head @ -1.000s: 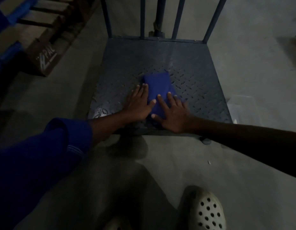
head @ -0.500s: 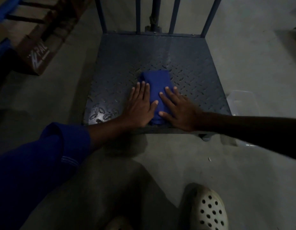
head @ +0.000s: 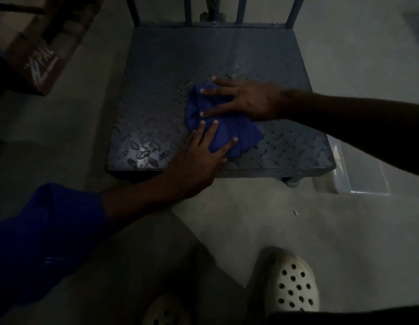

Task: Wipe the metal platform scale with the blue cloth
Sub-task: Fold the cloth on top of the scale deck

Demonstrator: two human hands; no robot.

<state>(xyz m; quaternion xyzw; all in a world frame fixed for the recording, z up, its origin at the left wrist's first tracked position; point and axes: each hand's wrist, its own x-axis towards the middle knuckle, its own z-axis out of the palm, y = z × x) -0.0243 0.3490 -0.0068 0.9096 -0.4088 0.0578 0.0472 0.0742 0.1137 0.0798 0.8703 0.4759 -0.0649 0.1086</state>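
Head view, looking down in dim light: the metal platform scale [head: 227, 55] sits on the concrete floor [head: 297, 219], its diamond-tread plate facing up and blue upright bars [head: 292, 10] rising from its far edge. The blue cloth [head: 224, 134] lies crumpled on the plate, a little nearer the front edge than the far one and roughly midway between the left and right edges.

Both hands are flat on it. The left hand [head: 199, 158] reaches in over the front edge, fingers spread and straight, palm down; its fingertips press the cloth's near-left part, the thumb out across the cloth's lower edge. It grips nothing, only presses. The right hand [head: 248, 99] comes in from the right edge, also open and palm down, fingers splayed toward the left; the lower fingers lie on the top of the cloth while the uppermost finger rests on bare plate just beyond it. No curl, no pinch there either. The two hands are close, fingertips near each other over the cloth.

The left arm wears a blue sleeve [head: 51, 231] pushed up the forearm; the right forearm is bare. Worn tread shines near the plate's front left corner. A clear plastic container [head: 361, 177] sits on the floor just beside the front right corner. A cardboard box [head: 37, 66] stands off to the far left. A white perforated clog [head: 294, 282] shows at the bottom.
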